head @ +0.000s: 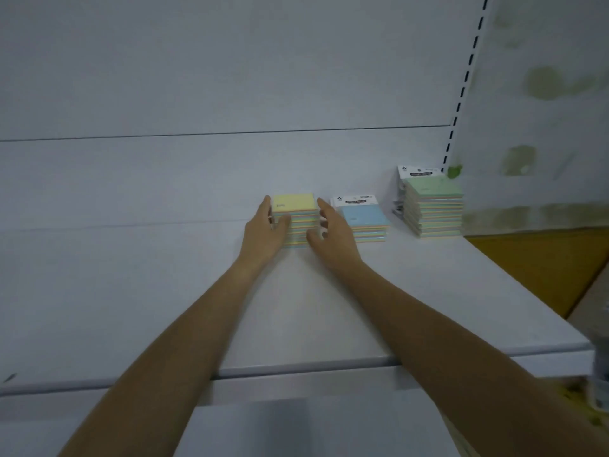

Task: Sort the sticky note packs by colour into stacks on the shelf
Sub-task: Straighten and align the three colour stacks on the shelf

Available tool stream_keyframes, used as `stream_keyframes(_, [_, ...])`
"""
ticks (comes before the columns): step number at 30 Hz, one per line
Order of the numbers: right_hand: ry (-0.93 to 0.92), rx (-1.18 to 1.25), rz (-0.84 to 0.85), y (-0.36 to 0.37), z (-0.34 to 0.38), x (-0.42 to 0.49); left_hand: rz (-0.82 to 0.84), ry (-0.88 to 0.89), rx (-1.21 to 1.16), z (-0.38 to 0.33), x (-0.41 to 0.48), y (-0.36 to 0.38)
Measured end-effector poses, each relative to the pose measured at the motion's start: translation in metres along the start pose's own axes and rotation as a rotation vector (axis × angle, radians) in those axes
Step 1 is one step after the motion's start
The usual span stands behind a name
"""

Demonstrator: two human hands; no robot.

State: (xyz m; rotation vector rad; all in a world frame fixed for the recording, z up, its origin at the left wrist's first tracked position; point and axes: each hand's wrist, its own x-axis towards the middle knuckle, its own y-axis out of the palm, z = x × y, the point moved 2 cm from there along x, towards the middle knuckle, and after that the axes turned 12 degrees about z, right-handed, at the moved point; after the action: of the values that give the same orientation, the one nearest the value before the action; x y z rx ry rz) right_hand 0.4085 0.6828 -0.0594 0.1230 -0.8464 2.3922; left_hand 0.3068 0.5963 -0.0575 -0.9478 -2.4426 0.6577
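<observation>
Yellow-topped stack (294,203), centre frame — we are flanking it with left hand (263,230) and right hand (331,237), fingers loosely apart, seemingly squaring it.

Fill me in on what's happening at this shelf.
A person is sorting sticky note packs on a white shelf. Three stacks stand near the back: a yellow-topped stack, a lower blue-topped stack to its right, and a green-topped stack farthest right. The left hand and right hand flank the yellow-topped stack, fingers fairly straight at its sides, seemingly squaring it up.
</observation>
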Motion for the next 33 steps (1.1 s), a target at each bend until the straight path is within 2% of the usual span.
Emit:
stream_keyframes(2, [-0.026,-0.009,-0.048,-0.006,0.002,0.003,-0.051,0.037,0.097,-0.006,-0.003,-0.003])
stream_keyframes(5, [-0.095,-0.055,-0.142,-0.036,0.004,0.011,-0.157,0.268,0.248,-0.031,-0.004,-0.005])
stream_keyframes(9, [-0.077,-0.191,-0.087,-0.082,-0.027,0.009,0.013,0.366,0.203,-0.07,0.001,0.031])
stream_keyframes(12, [0.027,-0.234,-0.001,-0.101,-0.056,-0.001,0.165,0.312,0.236,-0.078,0.008,0.071])
stream_keyframes(14, [0.058,-0.208,0.053,-0.106,-0.067,-0.005,0.207,0.238,0.292,-0.076,0.014,0.092])
stream_keyframes(18, [0.162,-0.175,0.11,-0.106,-0.079,-0.003,0.23,0.036,0.384,-0.07,0.028,0.114])
stream_keyframes(22, [0.156,-0.239,0.156,-0.105,-0.079,0.006,0.198,-0.072,0.304,-0.066,0.027,0.12])
stream_keyframes(33, [0.107,-0.311,0.182,-0.099,-0.09,0.015,0.132,-0.051,0.172,-0.057,0.029,0.122])
